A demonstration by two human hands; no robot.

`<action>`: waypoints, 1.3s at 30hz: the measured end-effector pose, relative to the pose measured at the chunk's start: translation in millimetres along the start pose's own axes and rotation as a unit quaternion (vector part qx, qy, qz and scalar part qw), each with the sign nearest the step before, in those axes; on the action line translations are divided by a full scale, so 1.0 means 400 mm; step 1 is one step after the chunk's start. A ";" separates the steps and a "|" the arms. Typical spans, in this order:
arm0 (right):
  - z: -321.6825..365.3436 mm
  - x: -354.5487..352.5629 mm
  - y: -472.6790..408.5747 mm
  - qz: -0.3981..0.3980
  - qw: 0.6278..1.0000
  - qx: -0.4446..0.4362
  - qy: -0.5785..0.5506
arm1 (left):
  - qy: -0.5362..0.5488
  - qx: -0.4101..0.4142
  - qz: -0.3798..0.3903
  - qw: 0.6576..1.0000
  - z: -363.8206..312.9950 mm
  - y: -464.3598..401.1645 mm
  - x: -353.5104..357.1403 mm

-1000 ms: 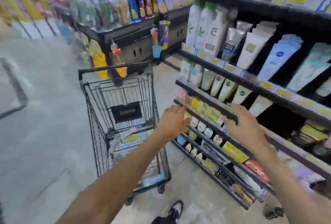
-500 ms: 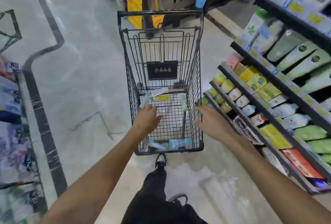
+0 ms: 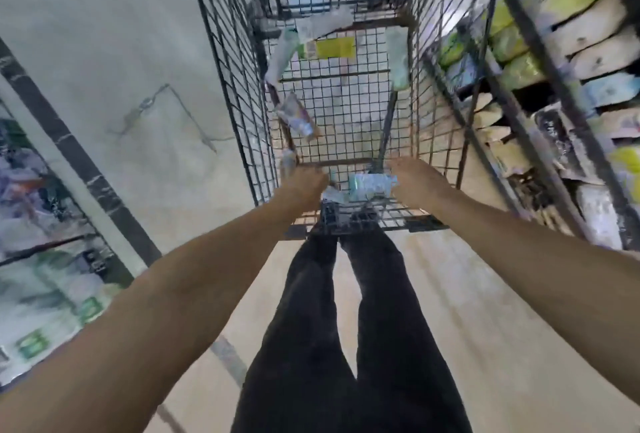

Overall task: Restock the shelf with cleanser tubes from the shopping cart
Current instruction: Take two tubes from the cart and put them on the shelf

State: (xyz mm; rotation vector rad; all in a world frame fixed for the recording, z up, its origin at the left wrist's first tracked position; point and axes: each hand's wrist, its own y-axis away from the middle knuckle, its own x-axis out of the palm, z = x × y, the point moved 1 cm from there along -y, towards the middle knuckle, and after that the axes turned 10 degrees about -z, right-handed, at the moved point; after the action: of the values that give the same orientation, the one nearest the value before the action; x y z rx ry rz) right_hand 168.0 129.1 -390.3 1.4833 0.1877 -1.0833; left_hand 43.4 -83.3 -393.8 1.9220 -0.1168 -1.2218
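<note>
Here both hands reach into the cart [image 3: 239, 62]; the right hand [image 3: 414, 183] touches a tube [image 3: 370, 184] at the near end, the left hand [image 3: 304, 186] beside it, grips too blurred to tell. The shelf [image 3: 519, 27] stands right.

A person in black trousers [image 3: 349, 335] reaches both arms down into a wire shopping cart [image 3: 239, 93] beside a stocked shelf [image 3: 561, 51]. The left hand [image 3: 304, 186] and right hand [image 3: 412, 183] flank a pale blue cleanser tube [image 3: 369, 184] lying at the cart's near edge; motion blur hides whether either hand touches it. More tubes [image 3: 298, 119] lie along the cart's left side and far end.
</note>
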 end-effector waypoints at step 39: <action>-0.011 -0.629 0.677 -0.328 0.388 -0.015 -0.861 | 0.658 0.131 -0.134 0.730 -0.408 0.331 -0.850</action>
State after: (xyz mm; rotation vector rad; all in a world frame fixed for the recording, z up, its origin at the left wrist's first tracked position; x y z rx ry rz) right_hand 213.1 178.4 -26.9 -0.5437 -0.7733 -2.6564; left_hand 38.3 90.5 -33.8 2.6714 0.7925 0.2807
